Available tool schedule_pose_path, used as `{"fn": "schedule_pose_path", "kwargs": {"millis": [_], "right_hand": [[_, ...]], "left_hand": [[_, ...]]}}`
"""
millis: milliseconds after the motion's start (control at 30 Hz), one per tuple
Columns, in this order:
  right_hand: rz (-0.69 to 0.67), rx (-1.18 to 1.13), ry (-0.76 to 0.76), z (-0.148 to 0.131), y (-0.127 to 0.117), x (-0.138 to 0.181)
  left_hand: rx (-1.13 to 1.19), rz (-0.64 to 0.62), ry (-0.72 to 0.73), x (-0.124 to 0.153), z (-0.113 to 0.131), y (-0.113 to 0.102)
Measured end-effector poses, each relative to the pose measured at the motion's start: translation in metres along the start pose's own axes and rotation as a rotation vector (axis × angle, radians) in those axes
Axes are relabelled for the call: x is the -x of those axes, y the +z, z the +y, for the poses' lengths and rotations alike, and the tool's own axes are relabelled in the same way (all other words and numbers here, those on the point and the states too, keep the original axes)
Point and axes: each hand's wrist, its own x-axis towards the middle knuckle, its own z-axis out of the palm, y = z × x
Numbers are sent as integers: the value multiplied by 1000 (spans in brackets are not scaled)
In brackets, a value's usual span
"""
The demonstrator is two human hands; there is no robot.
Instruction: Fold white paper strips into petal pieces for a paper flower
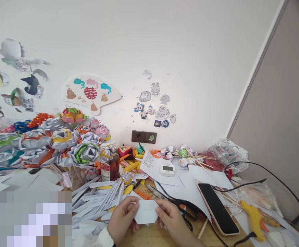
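Note:
A small white folded paper piece sits between both my hands near the table's front edge. My left hand pinches its left side, fingers curled round the edge. My right hand grips its right side the same way. Just behind my right hand lie black-handled scissors. To the left of my left hand is a heap of folded white paper strips.
A phone lies face up at the right, with a yellow glue gun and black cables beyond. Paper flowers pile at the back left. Paper buds on sticks, a small white device and a wall socket stand behind.

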Motion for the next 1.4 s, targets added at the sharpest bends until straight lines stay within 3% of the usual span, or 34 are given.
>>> {"fn": "schedule_pose_path", "kwargs": {"millis": [400,533,900,1067,1233,1400], "right_hand": [[119,-258,100,0,1,-7],[143,-169,63,1,0,-5],[119,161,-56,2,0,3],[171,280,-6,1,1,-1],[192,216,81,5,0,-4],[188,239,63,4,0,-4]], "left_hand": [[188,-75,-107,4,7,4],[214,-153,-142,4,9,5],[52,-110,-65,3,1,6],[-51,-107,-30,5,1,7],[-49,-120,-29,2,2,5],[-14,-119,-41,2,2,5]]}}
